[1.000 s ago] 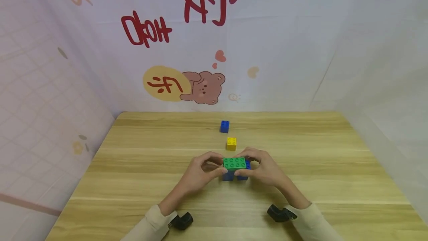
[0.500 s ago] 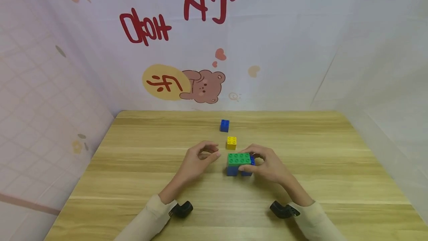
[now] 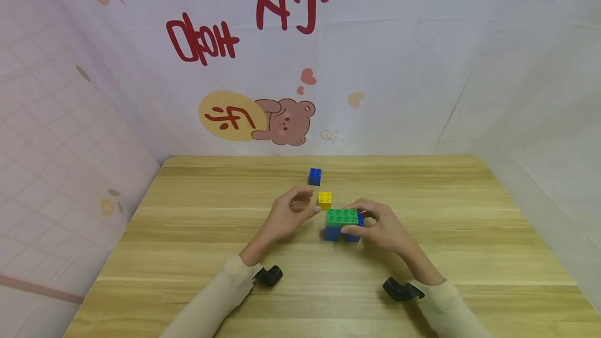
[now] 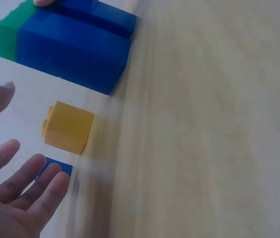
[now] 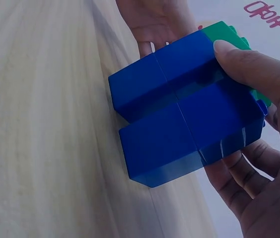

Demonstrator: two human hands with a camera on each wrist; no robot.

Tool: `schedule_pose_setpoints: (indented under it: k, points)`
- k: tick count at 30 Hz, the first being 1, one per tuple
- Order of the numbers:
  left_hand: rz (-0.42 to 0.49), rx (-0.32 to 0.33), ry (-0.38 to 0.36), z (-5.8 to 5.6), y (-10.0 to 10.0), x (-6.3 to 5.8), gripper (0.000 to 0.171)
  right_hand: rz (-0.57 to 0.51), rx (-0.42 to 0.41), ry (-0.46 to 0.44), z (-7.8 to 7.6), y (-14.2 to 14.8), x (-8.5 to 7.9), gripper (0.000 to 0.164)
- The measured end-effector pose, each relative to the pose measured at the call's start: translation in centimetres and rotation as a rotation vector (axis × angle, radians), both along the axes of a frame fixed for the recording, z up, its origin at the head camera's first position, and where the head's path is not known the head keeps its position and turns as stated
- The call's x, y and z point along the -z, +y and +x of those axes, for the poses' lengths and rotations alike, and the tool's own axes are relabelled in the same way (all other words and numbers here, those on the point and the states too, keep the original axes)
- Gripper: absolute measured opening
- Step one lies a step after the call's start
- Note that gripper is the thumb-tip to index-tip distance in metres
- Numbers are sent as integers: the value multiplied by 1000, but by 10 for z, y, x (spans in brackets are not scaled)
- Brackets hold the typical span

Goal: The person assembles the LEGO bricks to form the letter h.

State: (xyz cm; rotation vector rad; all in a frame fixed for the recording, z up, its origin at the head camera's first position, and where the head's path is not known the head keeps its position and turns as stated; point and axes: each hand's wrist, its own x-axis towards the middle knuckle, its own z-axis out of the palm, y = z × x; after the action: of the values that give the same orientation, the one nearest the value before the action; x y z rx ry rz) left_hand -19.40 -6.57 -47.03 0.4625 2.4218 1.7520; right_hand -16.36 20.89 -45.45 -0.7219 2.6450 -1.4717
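My right hand (image 3: 382,228) grips a built block piece by its right end, thumb in front and fingers behind. A green toy brick (image 3: 341,216) with studs bridges the top of two stacks of blue bricks (image 5: 150,89), a narrow gap between the stacks. Just left of and behind this piece stands a small yellow brick (image 3: 325,201). My left hand (image 3: 288,215) holds nothing; its thumb and fingers are spread apart at the yellow brick's left side. In the left wrist view, the fingers (image 4: 50,196) partly cover a small blue brick (image 4: 63,168) farther back.
The small blue brick (image 3: 315,177) stands near the back of the wooden table (image 3: 197,233). Behind the table hangs a pale cloth backdrop with a printed bear (image 3: 288,123). Black wrist mounts (image 3: 268,276) stick out from both cream sleeves.
My left hand has let go of the built piece, drawn back left, then moved toward the yellow brick. The right hand has shifted the piece to the right and slightly farther back.
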Motion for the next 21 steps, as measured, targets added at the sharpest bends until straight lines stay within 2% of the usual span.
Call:
schedule_pose_setpoints:
  k: [5,12,17,21]
  points:
    - [-25,28,-38,-10,7,3,61,-1,20,-12,-2,4,1,34]
    - [-17,83,-22,-23,17,9,65,-9,25,-23,-3,6,2,35]
    - [-1,119,-24,-29,22,14,57,-2,28,-39,-3,5,2,34]
    - [0,121,-23,-30,24,18,46,-2,27,-47,-3,5,1,34]
